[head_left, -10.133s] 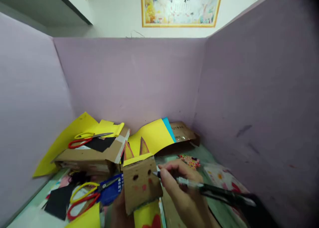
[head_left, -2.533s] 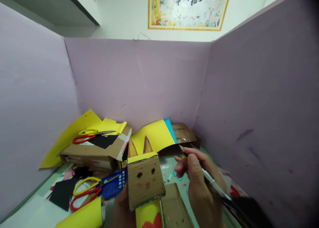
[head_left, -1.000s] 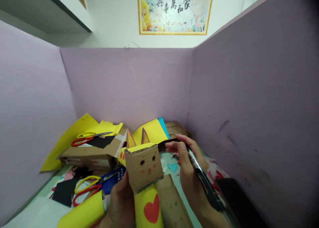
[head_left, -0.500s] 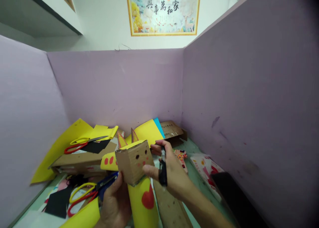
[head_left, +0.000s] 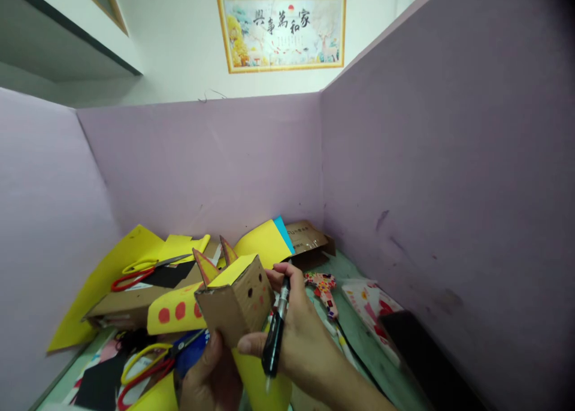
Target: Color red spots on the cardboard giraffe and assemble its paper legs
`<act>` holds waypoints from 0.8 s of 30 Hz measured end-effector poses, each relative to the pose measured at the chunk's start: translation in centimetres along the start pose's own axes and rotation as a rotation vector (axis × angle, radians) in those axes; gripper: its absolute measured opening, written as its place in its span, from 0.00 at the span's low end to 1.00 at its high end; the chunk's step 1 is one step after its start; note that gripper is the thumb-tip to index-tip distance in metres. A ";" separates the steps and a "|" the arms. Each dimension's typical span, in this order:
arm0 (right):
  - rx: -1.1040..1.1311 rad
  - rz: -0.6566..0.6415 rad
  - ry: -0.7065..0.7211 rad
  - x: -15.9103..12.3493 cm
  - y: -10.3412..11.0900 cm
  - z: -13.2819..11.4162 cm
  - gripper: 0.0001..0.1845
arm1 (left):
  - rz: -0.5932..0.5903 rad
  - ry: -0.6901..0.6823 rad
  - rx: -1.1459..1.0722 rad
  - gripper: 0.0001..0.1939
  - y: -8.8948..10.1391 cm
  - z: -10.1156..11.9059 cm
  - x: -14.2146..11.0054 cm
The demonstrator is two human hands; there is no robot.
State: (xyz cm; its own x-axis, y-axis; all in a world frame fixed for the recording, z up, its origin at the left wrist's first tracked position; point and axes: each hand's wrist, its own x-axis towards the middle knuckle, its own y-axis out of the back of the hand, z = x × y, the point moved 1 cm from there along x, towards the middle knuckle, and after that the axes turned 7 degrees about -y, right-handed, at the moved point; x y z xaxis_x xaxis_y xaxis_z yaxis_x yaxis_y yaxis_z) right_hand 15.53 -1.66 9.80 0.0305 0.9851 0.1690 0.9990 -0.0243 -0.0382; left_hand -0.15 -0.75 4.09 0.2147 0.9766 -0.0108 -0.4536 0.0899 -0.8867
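A cardboard cat figure (head_left: 236, 300) with a brown box head, two pointed ears, a drawn face and a yellow tube body (head_left: 260, 381) is held up in front of me. My left hand (head_left: 209, 378) grips the yellow body from below. My right hand (head_left: 299, 342) touches the head's right side with thumb and fingers while a black pen (head_left: 275, 333) stays clamped between its fingers, tip pointing down. A yellow flap with red dots (head_left: 173, 315) sticks out to the left of the head.
Purple partition walls (head_left: 211, 159) close in the desk on three sides. A flat cardboard box (head_left: 130, 300) with red-and-yellow scissors (head_left: 144, 270) lies at left, a second pair of scissors (head_left: 144, 366) nearer. Yellow paper sheets (head_left: 263, 243), a patterned strip (head_left: 326, 288) and a dark object (head_left: 420, 357) lie around.
The cat figure has been turned so its face points right and its dotted side flap shows. My right hand moved from drawing with the pen to touching the head.
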 end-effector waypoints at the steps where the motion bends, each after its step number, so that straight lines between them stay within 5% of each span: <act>1: 0.009 -0.003 0.028 0.2 0.0 0.3 0.47 | 0.006 -0.009 0.010 0.18 0.1 -0.1 0.1; 12: 0.072 -0.053 0.080 1.5 -0.5 3.4 0.54 | 0.129 -0.195 0.016 0.24 1.6 0.3 1.3; 20: 0.260 0.023 0.012 1.7 -1.7 3.1 0.50 | -0.033 -0.115 -0.014 0.25 2.6 0.7 1.5; 24: 0.264 0.102 0.080 2.1 -1.4 3.4 0.48 | 0.014 -0.060 0.158 0.25 2.7 1.4 2.2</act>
State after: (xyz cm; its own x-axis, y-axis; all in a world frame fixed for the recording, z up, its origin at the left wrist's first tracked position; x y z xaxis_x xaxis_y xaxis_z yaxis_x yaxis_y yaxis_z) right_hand 14.05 0.97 6.89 0.1430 0.9632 0.2276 0.9477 -0.0669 -0.3122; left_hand -2.06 1.94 2.33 0.1577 0.9875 0.0087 -0.5874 0.1008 -0.8030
